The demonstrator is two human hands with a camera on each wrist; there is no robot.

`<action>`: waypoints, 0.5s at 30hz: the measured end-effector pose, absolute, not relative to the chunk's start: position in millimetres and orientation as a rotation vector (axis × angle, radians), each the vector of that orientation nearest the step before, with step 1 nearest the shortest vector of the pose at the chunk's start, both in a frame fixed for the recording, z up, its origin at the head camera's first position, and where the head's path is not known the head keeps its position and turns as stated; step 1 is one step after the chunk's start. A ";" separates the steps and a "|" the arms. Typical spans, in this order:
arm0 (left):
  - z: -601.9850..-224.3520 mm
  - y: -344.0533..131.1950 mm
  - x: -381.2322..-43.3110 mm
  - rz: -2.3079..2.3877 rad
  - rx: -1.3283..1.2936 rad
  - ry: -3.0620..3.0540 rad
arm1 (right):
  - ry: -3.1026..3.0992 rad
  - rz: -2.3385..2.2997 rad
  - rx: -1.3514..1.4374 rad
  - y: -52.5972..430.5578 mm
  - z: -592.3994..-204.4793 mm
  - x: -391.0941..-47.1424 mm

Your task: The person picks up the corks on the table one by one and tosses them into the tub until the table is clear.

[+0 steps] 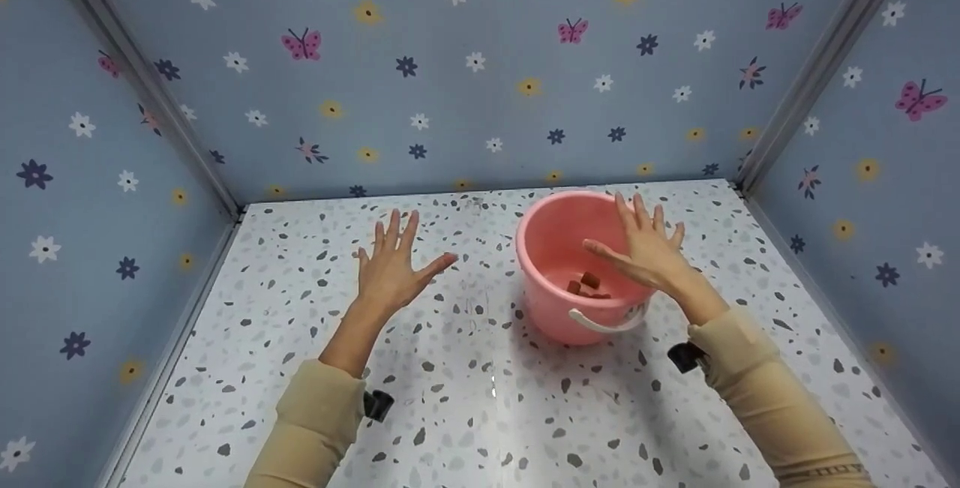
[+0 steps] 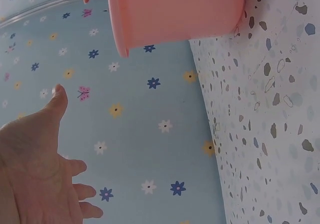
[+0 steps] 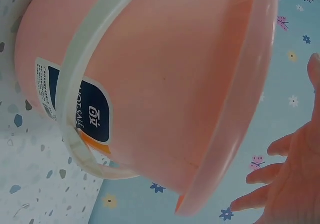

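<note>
A pink bucket (image 1: 547, 308) stands upright on the speckled table, its white handle (image 1: 609, 325) hanging down the near side. Several small brown pieces (image 1: 590, 280) lie at its bottom; their kind is too small to tell. My right hand (image 1: 651, 252) is held above the bucket's right rim, fingers spread, holding nothing. To the left of the bucket, my left hand (image 1: 388, 270) hovers with fingers and thumb spread, also holding nothing. In the right wrist view, a dark blue label (image 3: 95, 111) shows on the bucket's side beside the handle.
The white speckled tabletop (image 1: 465, 398) is enclosed by blue flowered panels (image 1: 450, 98) at the back and both sides. Grey metal strips (image 1: 817, 68) run along the corners. A small black device (image 1: 379, 404) sits at each wrist.
</note>
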State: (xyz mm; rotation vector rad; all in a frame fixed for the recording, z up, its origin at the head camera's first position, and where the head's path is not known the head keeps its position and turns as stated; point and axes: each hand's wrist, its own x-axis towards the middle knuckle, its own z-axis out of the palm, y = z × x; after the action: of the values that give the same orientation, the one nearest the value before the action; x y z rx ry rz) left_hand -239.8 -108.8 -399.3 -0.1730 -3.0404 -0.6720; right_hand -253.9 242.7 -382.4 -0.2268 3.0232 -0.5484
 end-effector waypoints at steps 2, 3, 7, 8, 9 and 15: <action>-399.4 -92.8 -246.9 -0.683 -0.263 -3.044 | 3.041 -0.562 -0.136 258.2 -382.2 -239.9; -399.0 -84.3 -249.9 -0.686 -0.309 -3.047 | 3.050 -0.568 -0.090 266.0 -382.2 -232.9; -397.5 -66.0 -255.2 -0.694 -0.411 -3.048 | 3.058 -0.584 0.015 281.5 -382.0 -218.2; -397.5 -65.7 -255.2 -0.696 -0.414 -3.047 | 3.057 -0.585 0.015 281.7 -382.1 -218.3; -397.7 -65.6 -255.0 -0.695 -0.416 -3.044 | 3.057 -0.586 0.016 281.7 -381.8 -218.4; -401.4 -77.8 -244.1 -0.791 -0.415 -3.018 | 3.094 -0.807 0.005 269.0 -378.7 -211.8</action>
State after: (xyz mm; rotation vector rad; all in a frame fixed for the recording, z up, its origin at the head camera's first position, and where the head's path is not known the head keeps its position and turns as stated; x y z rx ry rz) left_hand -244.1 -77.8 -401.4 -0.4153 -3.0180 -0.7914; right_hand -211.8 269.0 -378.7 0.0049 3.0940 -0.8067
